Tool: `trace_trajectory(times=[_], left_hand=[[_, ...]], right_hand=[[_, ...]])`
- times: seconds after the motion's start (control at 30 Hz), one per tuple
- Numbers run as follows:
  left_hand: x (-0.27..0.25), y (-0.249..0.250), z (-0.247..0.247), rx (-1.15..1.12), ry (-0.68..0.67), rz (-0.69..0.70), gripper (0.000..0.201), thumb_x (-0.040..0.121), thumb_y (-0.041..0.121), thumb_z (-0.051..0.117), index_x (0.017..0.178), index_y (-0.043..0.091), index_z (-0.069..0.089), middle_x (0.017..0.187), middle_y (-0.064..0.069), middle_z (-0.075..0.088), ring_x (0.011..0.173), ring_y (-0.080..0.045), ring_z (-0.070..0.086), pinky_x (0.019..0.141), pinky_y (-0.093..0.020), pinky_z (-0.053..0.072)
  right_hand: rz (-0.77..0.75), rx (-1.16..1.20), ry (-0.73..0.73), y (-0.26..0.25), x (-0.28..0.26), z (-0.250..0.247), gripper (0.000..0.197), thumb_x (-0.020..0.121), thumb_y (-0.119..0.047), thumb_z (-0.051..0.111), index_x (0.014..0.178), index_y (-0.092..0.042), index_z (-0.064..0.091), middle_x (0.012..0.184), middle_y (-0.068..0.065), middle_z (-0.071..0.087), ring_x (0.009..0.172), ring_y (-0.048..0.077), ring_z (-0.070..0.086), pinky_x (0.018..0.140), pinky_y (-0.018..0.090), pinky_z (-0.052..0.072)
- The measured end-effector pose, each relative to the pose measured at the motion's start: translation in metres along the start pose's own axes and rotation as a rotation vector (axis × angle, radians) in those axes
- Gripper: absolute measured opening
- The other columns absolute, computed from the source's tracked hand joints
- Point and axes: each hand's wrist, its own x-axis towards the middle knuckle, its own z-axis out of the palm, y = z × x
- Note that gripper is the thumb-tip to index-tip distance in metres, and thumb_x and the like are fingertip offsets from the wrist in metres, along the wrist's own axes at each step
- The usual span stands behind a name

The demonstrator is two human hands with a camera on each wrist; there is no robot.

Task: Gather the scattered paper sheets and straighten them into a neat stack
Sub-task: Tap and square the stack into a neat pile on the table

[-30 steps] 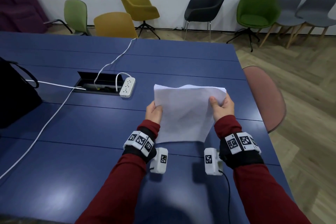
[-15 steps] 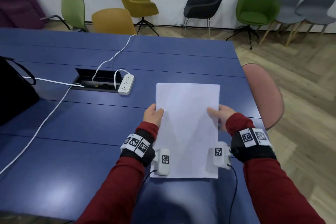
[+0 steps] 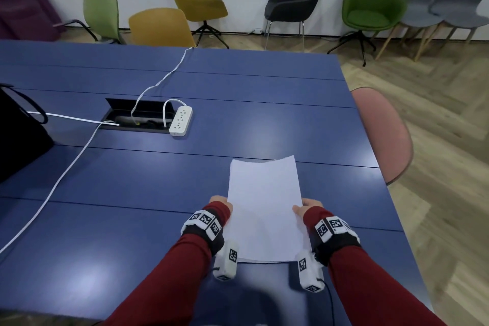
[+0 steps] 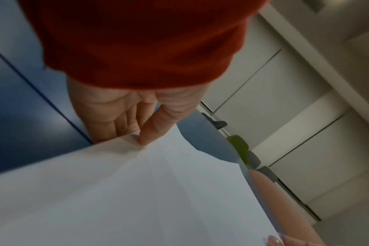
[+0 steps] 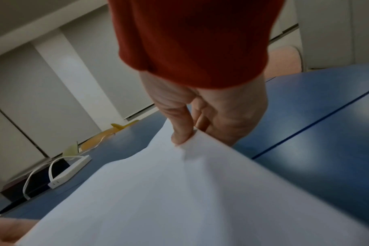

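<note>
A stack of white paper sheets (image 3: pixel 264 209) is held lengthwise over the near right part of the blue table (image 3: pixel 158 182). My left hand (image 3: pixel 223 205) pinches its left long edge, thumb on top, as the left wrist view shows at the paper (image 4: pixel 137 191) under my left hand (image 4: pixel 135 126). My right hand (image 3: pixel 307 208) pinches the right long edge; in the right wrist view the thumb of my right hand (image 5: pixel 187 131) presses the paper (image 5: pixel 179 199) against the fingers below. The sheets' far end curls up slightly.
A white power strip (image 3: pixel 180 120) with cables lies beside an open cable well (image 3: pixel 137 116) at mid-table. A black bag (image 3: pixel 18 137) stands at the left edge. A pink chair (image 3: pixel 381 135) sits at the table's right side; several chairs line the far wall.
The sheets came from upright and bowed to lying lengthwise. Both hands drew nearer my body and slid along the side edges; the view tilted up.
</note>
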Motion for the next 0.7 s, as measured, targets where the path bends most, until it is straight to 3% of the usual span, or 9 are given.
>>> trace_trajectory(times=[0.07, 0.17, 0.23, 0.3, 0.4, 0.47, 0.53, 0.6, 0.7], left_hand=[[0.001, -0.001, 0.007, 0.004, -0.015, -0.006, 0.037, 0.090, 0.002, 0.046, 0.125, -0.005, 0.055, 0.112, -0.013, 0.061, 0.099, -0.022, 0.058, 0.094, -0.027, 0.046], [0.006, 0.004, 0.014, -0.045, -0.026, 0.001, 0.033, 0.087, 0.001, 0.049, 0.117, -0.006, 0.056, 0.105, -0.012, 0.057, 0.095, -0.022, 0.054, 0.092, -0.027, 0.043], [0.000, 0.011, 0.013, -0.014, -0.058, 0.004, 0.007, 0.086, 0.003, 0.051, 0.086, 0.001, 0.058, 0.091, -0.010, 0.054, 0.087, -0.021, 0.050, 0.078, -0.024, 0.038], [0.002, 0.012, 0.014, -0.016, -0.049, -0.011, 0.023, 0.085, 0.002, 0.051, 0.063, 0.005, 0.046, 0.072, -0.007, 0.050, 0.082, -0.019, 0.047, 0.073, -0.024, 0.035], [-0.002, 0.016, 0.017, -0.002, -0.074, -0.049, 0.010, 0.084, 0.004, 0.053, 0.087, -0.004, 0.057, 0.092, -0.015, 0.059, 0.089, -0.026, 0.057, 0.078, -0.031, 0.045], [0.012, 0.010, 0.021, 0.057, -0.049, -0.009, 0.038, 0.081, 0.012, 0.056, 0.112, -0.011, 0.058, 0.122, -0.022, 0.060, 0.110, -0.036, 0.060, 0.094, -0.037, 0.048], [0.025, 0.002, 0.024, 0.102, -0.026, -0.001, 0.047, 0.077, 0.016, 0.057, 0.117, -0.009, 0.057, 0.129, -0.025, 0.056, 0.116, -0.037, 0.057, 0.098, -0.039, 0.048], [0.027, -0.002, 0.025, 0.115, -0.034, 0.017, 0.036, 0.076, 0.014, 0.057, 0.104, -0.009, 0.062, 0.115, -0.025, 0.061, 0.105, -0.037, 0.062, 0.092, -0.038, 0.050], [0.005, 0.001, 0.014, 0.125, -0.032, 0.067, 0.007, 0.065, 0.017, 0.055, 0.064, 0.013, 0.050, 0.074, -0.002, 0.052, 0.082, -0.026, 0.055, 0.081, -0.029, 0.046]], right_hand=[[0.008, 0.018, 0.004, -0.001, -0.002, 0.002, 0.030, 0.088, -0.005, 0.054, 0.114, 0.008, 0.062, 0.098, 0.009, 0.061, 0.089, 0.017, 0.053, 0.075, 0.021, 0.036], [0.049, 0.054, 0.020, -0.002, -0.004, 0.004, 0.033, 0.089, -0.005, 0.051, 0.120, 0.006, 0.057, 0.113, 0.015, 0.062, 0.108, 0.030, 0.059, 0.079, 0.023, 0.038], [0.049, 0.073, 0.036, 0.000, -0.001, 0.007, 0.034, 0.088, -0.001, 0.050, 0.120, 0.006, 0.056, 0.108, 0.016, 0.062, 0.103, 0.029, 0.059, 0.079, 0.024, 0.039], [0.041, 0.109, 0.040, 0.002, 0.003, 0.009, 0.030, 0.086, 0.004, 0.047, 0.114, 0.005, 0.060, 0.094, 0.011, 0.057, 0.089, 0.022, 0.053, 0.076, 0.025, 0.036], [0.051, 0.122, 0.026, 0.005, 0.011, 0.014, 0.018, 0.084, 0.006, 0.046, 0.090, -0.003, 0.060, 0.080, 0.008, 0.054, 0.083, 0.022, 0.048, 0.075, 0.027, 0.037], [0.068, 0.075, 0.053, 0.008, 0.018, 0.017, 0.011, 0.081, 0.000, 0.048, 0.077, -0.008, 0.054, 0.086, 0.010, 0.051, 0.080, 0.023, 0.048, 0.074, 0.028, 0.038], [0.073, 0.001, 0.096, 0.015, 0.031, 0.018, 0.007, 0.079, -0.006, 0.048, 0.080, -0.011, 0.052, 0.093, 0.010, 0.047, 0.079, 0.023, 0.048, 0.073, 0.027, 0.038], [0.052, -0.040, 0.089, 0.019, 0.035, 0.018, 0.008, 0.079, -0.006, 0.047, 0.082, -0.013, 0.051, 0.094, 0.010, 0.046, 0.078, 0.023, 0.047, 0.072, 0.027, 0.038], [0.043, -0.056, 0.055, 0.014, 0.023, 0.013, 0.006, 0.076, -0.008, 0.049, 0.078, -0.013, 0.053, 0.094, 0.010, 0.050, 0.077, 0.022, 0.048, 0.071, 0.025, 0.039]])
